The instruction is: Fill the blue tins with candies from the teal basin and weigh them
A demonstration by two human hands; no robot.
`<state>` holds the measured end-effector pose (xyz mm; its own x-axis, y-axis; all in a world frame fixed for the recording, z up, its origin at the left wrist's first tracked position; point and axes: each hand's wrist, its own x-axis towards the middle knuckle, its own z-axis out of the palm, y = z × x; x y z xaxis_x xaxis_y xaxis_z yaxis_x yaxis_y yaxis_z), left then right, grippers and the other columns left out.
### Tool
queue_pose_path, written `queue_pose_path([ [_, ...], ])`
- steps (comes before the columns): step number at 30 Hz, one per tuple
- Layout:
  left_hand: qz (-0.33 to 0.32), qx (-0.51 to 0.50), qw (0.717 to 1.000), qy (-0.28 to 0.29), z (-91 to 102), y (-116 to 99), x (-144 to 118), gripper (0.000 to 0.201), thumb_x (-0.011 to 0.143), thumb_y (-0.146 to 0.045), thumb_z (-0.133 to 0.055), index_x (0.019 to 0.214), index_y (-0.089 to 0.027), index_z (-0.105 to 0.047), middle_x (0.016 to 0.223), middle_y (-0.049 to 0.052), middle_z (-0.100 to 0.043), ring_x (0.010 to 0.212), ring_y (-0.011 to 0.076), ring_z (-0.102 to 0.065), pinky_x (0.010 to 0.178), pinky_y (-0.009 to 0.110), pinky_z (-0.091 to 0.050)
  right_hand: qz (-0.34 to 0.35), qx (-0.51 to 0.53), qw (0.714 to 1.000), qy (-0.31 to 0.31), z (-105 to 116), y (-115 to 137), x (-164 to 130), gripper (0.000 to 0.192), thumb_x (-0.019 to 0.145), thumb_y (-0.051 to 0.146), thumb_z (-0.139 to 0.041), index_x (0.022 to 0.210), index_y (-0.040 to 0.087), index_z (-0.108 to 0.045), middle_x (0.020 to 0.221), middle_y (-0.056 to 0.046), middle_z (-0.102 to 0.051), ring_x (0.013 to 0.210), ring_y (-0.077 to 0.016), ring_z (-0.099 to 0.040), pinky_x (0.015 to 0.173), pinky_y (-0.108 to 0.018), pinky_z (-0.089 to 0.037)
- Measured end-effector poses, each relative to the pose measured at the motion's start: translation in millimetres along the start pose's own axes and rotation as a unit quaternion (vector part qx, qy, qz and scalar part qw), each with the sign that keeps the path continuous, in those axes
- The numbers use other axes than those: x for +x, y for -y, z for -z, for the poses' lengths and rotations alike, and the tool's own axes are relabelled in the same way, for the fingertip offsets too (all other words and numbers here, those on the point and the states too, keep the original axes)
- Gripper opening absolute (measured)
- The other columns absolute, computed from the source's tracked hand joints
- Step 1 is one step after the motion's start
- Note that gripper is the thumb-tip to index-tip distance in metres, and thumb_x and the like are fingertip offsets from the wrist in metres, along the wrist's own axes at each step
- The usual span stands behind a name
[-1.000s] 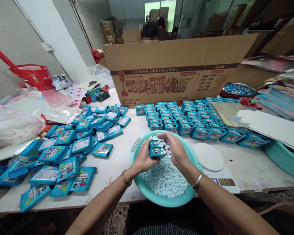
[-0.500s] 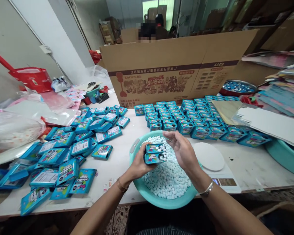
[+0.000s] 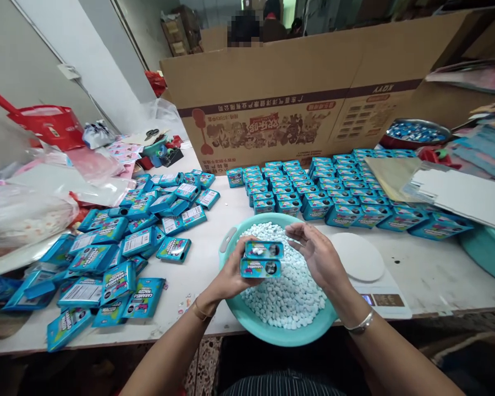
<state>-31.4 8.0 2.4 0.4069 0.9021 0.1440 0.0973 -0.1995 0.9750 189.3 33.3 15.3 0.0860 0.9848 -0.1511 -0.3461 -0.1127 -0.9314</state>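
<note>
Two small blue candy boxes (image 3: 259, 268), stacked one against the other, are gripped in my left hand (image 3: 230, 270). Their narrow printed ends face up, each with a dark round spot near its right side, and a few white candies lie on the farther one. Just to the right, my right hand (image 3: 317, 254) hovers with fingers apart, holding nothing. Both hands are over a turquoise basin (image 3: 286, 337) full of small white and pale-blue candies (image 3: 280, 305).
A loose pile of blue boxes (image 3: 93, 261) covers the left side. Rows of upright boxes (image 3: 319, 203) stand behind the basin, before a large carton (image 3: 268, 88). At right are a white scale (image 3: 390, 309) and a bowl of blue-wrapped pieces (image 3: 416, 132). A person (image 3: 272, 27) is beyond.
Most of the white candies on the box ends are gone, exposing the dark round spots. My right hand has shifted slightly right, away from the boxes. The view has tilted down a little.
</note>
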Motion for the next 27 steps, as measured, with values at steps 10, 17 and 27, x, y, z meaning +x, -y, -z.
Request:
queue_pose_path([
  [10,0.032,0.324,0.945,0.016,19.7,-15.2,-4.4,0.069,0.063,-0.011,-0.064,0.130,-0.021,-0.047,0.121,0.010,-0.053,0.119,0.0322,-0.050,0.105,0.050,-0.040,-0.120,-0.323,0.938,0.032,38.6,-69.7,9.8,0.044,0.075,0.049,-0.068,0.110,0.024,-0.067,0.130,-0.012,-0.063,0.127,-0.0326,-0.053,0.109,-0.046,-0.037],
  [17,0.121,0.471,0.872,0.056,-10.4,-13.7,5.9,0.070,0.059,-0.013,-0.063,0.127,-0.019,-0.050,0.115,0.011,-0.054,0.109,0.0349,-0.051,0.094,0.050,-0.042,-0.204,-0.059,0.974,-0.078,-12.5,-87.3,19.7,0.022,0.077,0.044,-0.062,0.087,0.024,-0.062,0.084,-0.003,-0.069,0.087,-0.0240,-0.065,0.082,-0.039,-0.052],
  [27,0.095,0.255,0.961,-0.047,-5.5,6.2,-4.3,0.078,0.056,-0.014,-0.072,0.130,-0.019,-0.048,0.124,0.010,-0.054,0.124,0.0333,-0.048,0.110,0.052,-0.035,0.007,0.150,0.987,-0.057,-57.3,-32.3,4.0,0.026,0.067,0.042,-0.077,0.077,0.021,-0.067,0.075,0.001,-0.070,0.076,-0.0181,-0.065,0.079,-0.031,-0.053],
])
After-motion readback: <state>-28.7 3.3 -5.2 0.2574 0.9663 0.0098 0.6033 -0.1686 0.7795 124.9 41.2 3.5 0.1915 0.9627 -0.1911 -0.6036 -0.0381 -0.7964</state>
